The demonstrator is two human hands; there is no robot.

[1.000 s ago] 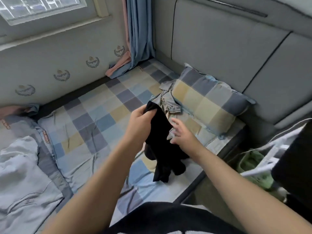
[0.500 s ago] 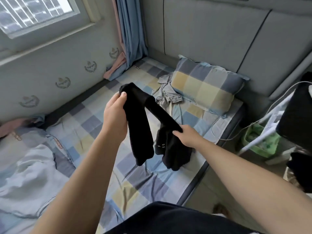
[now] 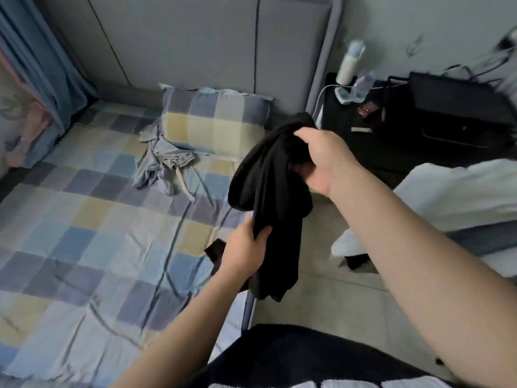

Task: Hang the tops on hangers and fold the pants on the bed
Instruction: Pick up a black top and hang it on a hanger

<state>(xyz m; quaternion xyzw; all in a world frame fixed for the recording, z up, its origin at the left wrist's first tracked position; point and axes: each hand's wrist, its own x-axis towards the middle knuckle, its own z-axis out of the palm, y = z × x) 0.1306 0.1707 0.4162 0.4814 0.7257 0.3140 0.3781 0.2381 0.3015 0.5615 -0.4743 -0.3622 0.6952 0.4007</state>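
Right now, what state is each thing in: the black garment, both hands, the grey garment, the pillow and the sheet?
black garment: bunched, unfolded, held up in the air
right hand: grips the garment's top
left hand: grips it lower down
sheet: spread out, wrinkled
pillow: lying on the sheet at the headboard
grey garment: crumpled on the sheet, touching the pillow

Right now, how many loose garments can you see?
2: a black garment gripped by the left hand and right hand; a crumpled grey garment on the bed against the pillow. Others may be hidden.
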